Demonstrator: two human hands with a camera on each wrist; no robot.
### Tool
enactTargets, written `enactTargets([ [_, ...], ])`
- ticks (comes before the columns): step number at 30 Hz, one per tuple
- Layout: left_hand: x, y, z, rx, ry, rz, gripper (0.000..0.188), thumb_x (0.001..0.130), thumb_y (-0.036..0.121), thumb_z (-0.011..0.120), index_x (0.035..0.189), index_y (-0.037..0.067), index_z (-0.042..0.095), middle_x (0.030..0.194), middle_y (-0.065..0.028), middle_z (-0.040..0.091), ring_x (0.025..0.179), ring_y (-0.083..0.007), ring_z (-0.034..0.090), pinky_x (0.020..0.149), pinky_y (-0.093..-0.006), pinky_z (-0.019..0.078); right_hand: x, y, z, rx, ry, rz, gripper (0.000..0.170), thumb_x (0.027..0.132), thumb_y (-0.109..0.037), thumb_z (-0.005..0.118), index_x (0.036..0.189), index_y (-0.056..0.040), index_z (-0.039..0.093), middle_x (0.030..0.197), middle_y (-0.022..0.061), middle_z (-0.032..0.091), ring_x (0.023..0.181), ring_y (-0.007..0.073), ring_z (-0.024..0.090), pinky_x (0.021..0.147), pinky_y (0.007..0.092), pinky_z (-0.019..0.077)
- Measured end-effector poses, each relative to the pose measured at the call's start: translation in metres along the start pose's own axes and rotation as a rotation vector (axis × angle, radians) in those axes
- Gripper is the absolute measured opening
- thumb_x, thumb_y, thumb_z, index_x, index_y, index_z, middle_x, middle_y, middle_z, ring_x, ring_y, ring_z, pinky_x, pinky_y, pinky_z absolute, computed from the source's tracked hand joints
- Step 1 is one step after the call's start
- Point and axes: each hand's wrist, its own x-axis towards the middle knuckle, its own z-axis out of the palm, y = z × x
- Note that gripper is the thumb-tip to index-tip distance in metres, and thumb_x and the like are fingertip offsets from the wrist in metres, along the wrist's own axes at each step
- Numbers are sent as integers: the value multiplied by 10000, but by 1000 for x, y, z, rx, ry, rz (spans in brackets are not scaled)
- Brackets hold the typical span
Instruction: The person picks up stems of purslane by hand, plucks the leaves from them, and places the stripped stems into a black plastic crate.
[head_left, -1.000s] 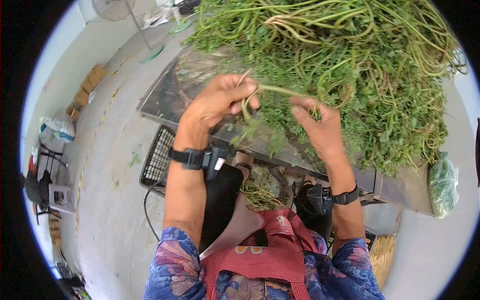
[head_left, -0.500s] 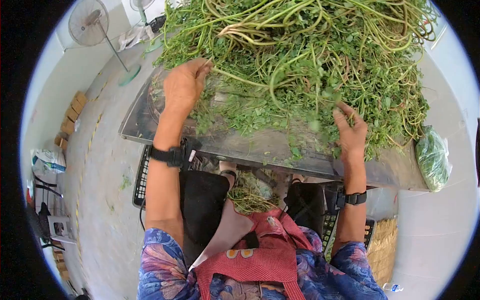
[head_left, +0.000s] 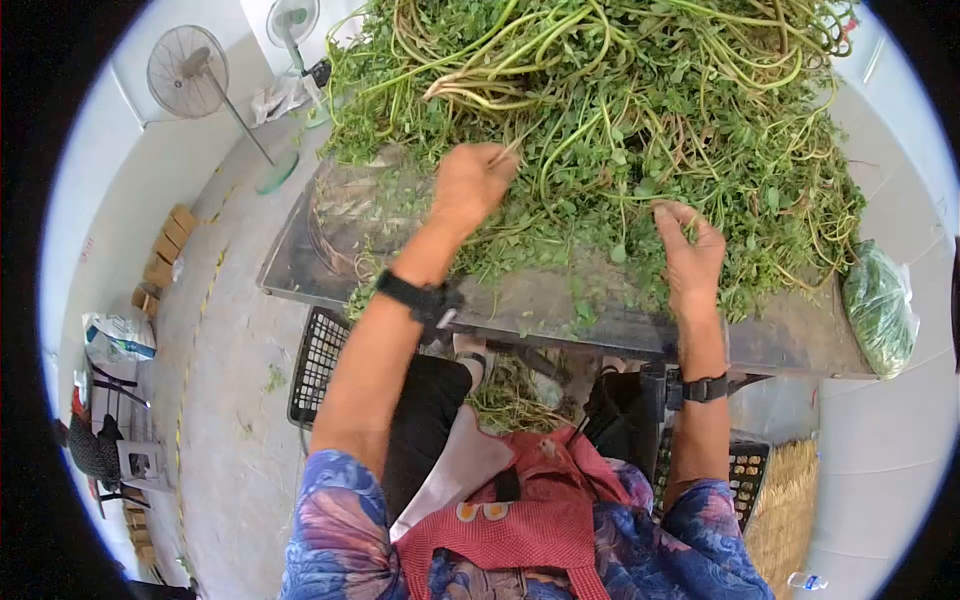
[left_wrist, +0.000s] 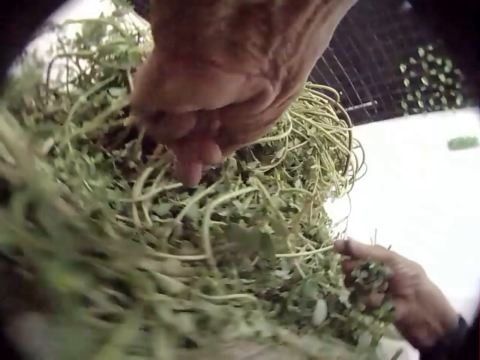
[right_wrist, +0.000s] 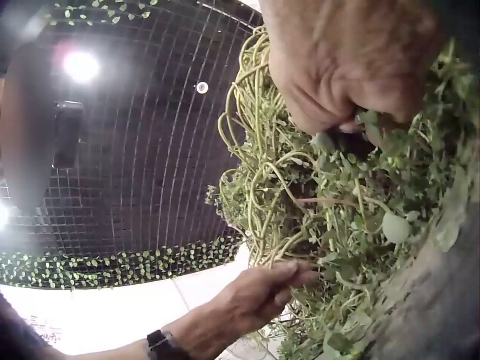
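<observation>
A large heap of leafy green stems [head_left: 700,130] covers most of the tabletop. At the heap's near left edge, my left hand [head_left: 468,188] pinches a thin pale stem [head_left: 512,150] between thumb and fingers. Toward the right, my right hand [head_left: 693,255] grips a green stem with its thumb and bent fingers, right at the front of the heap. The left wrist view shows leafy sprigs [left_wrist: 369,277] inside the right hand [left_wrist: 412,296]. In the right wrist view, the left hand's fingertips [right_wrist: 296,271] meet the pale stems.
The dark table [head_left: 520,300] has scattered leaves along its front edge. A clear bag of greens [head_left: 878,310] lies at its right end. Black crates [head_left: 318,365] stand below, with stem scraps [head_left: 515,395] on the floor between the feet. A standing fan [head_left: 190,72] is far left.
My left hand swung left and up with a stem end, then came back right toward the heap. My right hand moved right and a little down, then stayed near there.
</observation>
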Motion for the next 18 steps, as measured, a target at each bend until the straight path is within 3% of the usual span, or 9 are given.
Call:
enactTargets([
  [2, 11, 21, 22, -561, -96, -219, 227, 875, 189, 580, 971, -12, 629, 649, -36, 567, 551, -144, 562, 541, -295, 450, 5, 22, 6, 77, 59, 1, 153, 817, -105, 660, 899, 24, 663, 855, 44, 658, 787, 78, 542, 760, 244, 435],
  [3, 15, 25, 32, -560, -92, -212, 227, 875, 189, 580, 971, -12, 629, 649, -36, 567, 551, -144, 562, 541, -295, 450, 5, 24, 8, 80, 61, -7, 153, 817, -105, 660, 899, 24, 663, 855, 44, 658, 787, 78, 542, 760, 244, 435],
  [5, 20, 27, 49, -834, -118, -286, 206, 882, 159, 577, 894, -41, 624, 652, -10, 545, 568, -112, 565, 515, -262, 432, 3, 27, 11, 51, 66, 53, 150, 819, -106, 658, 896, 23, 663, 851, 40, 657, 792, 73, 538, 755, 245, 435],
  [11, 5, 13, 3, -667, -266, -247, 133, 844, 149, 627, 858, 19, 648, 653, 9, 554, 478, -64, 412, 465, -226, 343, 0, 31, 11, 25, 5, -52, 117, 835, -117, 639, 859, -5, 659, 821, 18, 656, 771, 76, 535, 744, 269, 443],
  [13, -6, 3, -23, -792, -247, -340, 154, 849, 157, 622, 887, 10, 652, 602, 25, 535, 430, -37, 360, 394, -201, 289, -2, 29, 13, -85, 0, -46, 122, 834, -122, 640, 851, -3, 658, 805, 22, 654, 761, 80, 537, 748, 267, 441],
  [18, -30, -34, -67, -1151, -243, -427, 218, 863, 183, 615, 949, -17, 630, 573, 39, 535, 369, -14, 288, 336, -172, 189, -6, 22, 24, -45, -37, -48, 140, 826, -138, 654, 856, -1, 663, 794, 23, 655, 748, 88, 544, 749, 267, 442],
])
